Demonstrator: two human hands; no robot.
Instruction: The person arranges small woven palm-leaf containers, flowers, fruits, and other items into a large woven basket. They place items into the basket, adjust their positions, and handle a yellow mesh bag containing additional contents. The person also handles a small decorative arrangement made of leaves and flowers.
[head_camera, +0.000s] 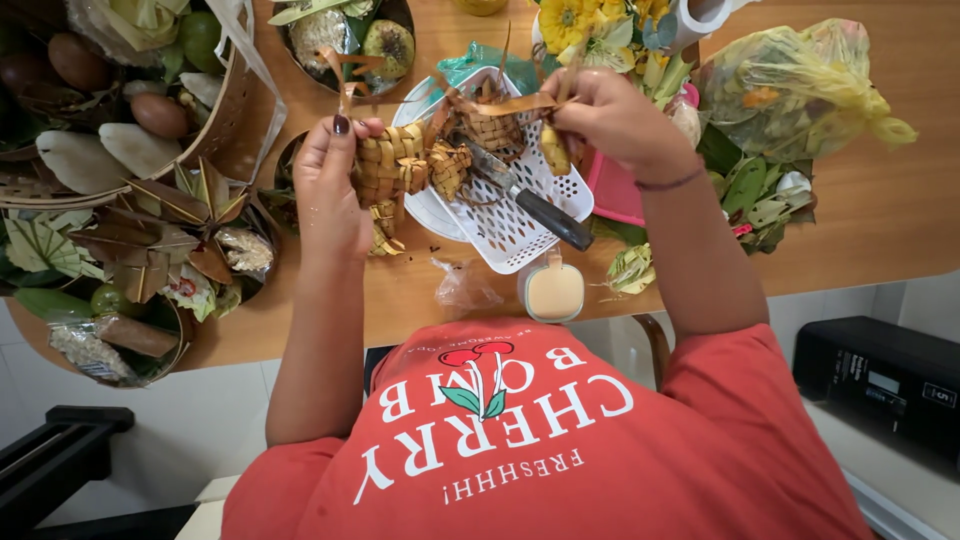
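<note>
Left hand (335, 185) grips a woven pouch (390, 165); right hand (610, 115) pinches its leaf strip (515, 103) over the tray (520, 225). Best keep the strip taut, weave snug.

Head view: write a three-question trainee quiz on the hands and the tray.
1. Multiple choice: the left hand has its grip on: A a spoon, B a woven leaf pouch, C a bottle.
2. True or false: the black-handled knife lies on the white perforated tray.
3. Fill in: the right hand pinches a brown leaf ____.
Key: 1 B; 2 true; 3 strip.
</note>
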